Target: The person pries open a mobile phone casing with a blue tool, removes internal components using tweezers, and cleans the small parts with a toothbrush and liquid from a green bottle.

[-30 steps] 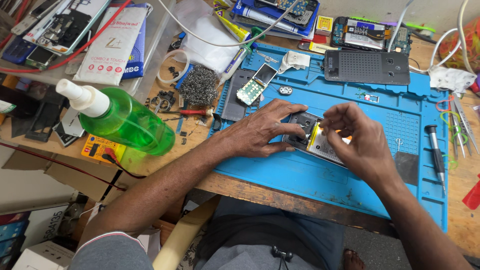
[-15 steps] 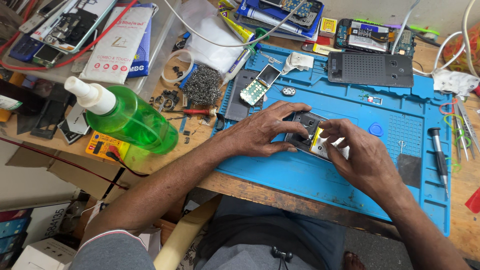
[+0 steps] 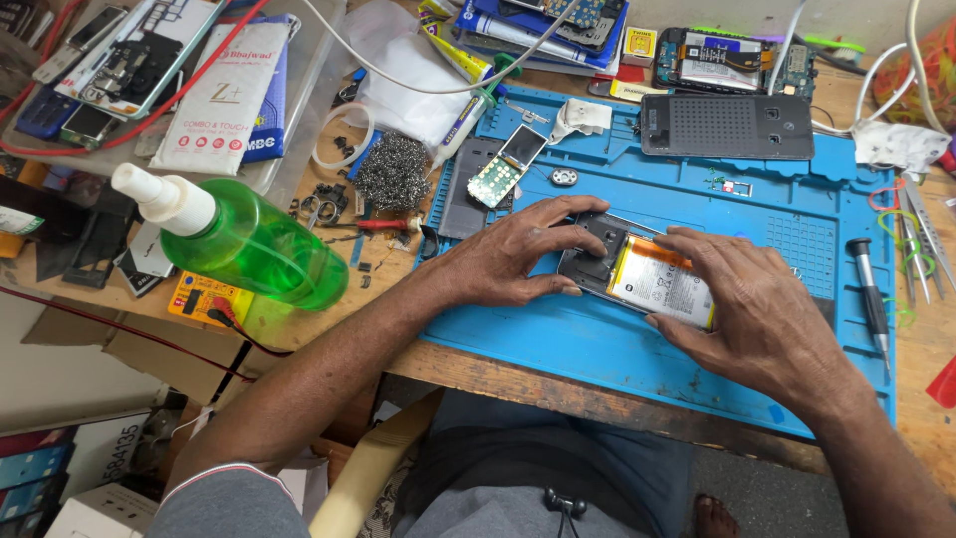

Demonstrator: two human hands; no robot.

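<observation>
We count two bare hands, left (image 3: 508,254) and right (image 3: 762,309), one opened phone with a yellow-labelled battery (image 3: 637,271), one blue silicone work mat (image 3: 697,189), one green plastic spray bottle (image 3: 239,244), one grey steel-wool pad (image 3: 391,171), one black-handled screwdriver (image 3: 868,289) and one dark perforated phone back cover (image 3: 727,127).

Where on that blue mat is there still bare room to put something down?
The blue mat is bare along its near edge, below the opened phone and both hands, and between the right hand and the screwdriver. The far wooden bench around the green bottle and steel wool is crowded.
</observation>
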